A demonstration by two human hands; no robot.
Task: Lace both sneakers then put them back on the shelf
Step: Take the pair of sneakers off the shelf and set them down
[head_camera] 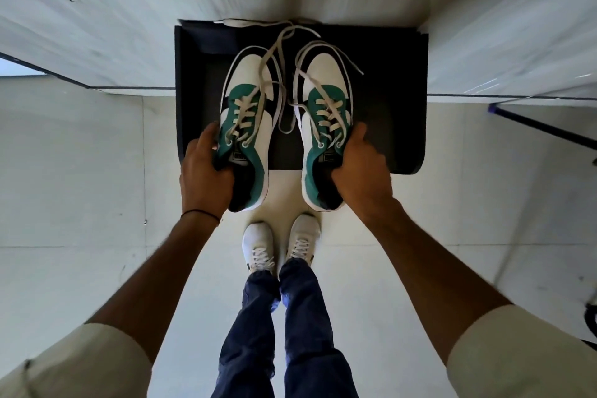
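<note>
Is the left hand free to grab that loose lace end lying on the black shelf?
Probably not right now. The left hand is wrapped around the left sneaker, so its grip is taken. The lace end lies far over, beyond the right sneaker, nearer the right hand.

Each hand's fingers (223,171) vanish inside a sneaker (248,113) collar.

Walls (97,26) flank the black shelf (387,107); its right side looks free.
</note>
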